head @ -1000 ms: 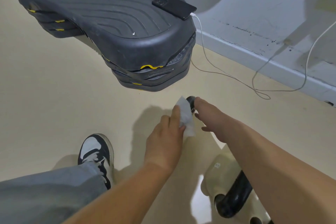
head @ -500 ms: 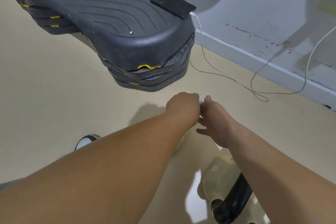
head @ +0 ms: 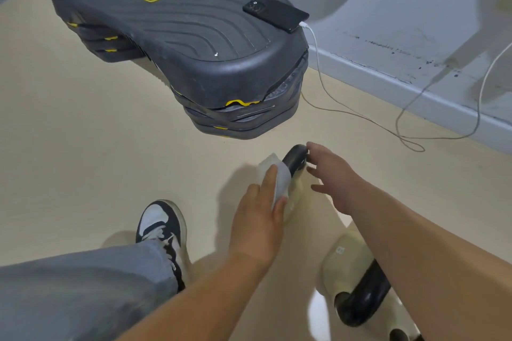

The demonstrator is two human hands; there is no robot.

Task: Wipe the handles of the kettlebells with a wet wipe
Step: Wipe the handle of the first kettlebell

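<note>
At the handle: wipe pressed to its left side, top bare again.
Left hand: clamped on wipe, forefinger over, thumb under; drawn back down from handle top since half a second ago.
Right hand: fingers spread, tips touching handle top, holding nothing.
Kettlebell: on floor, just beneath wipe.
Meaning: one stroke likely done, more probably needed.
Right of grip, nearer: second kettlebell, apparently not yet wiped.
</note>
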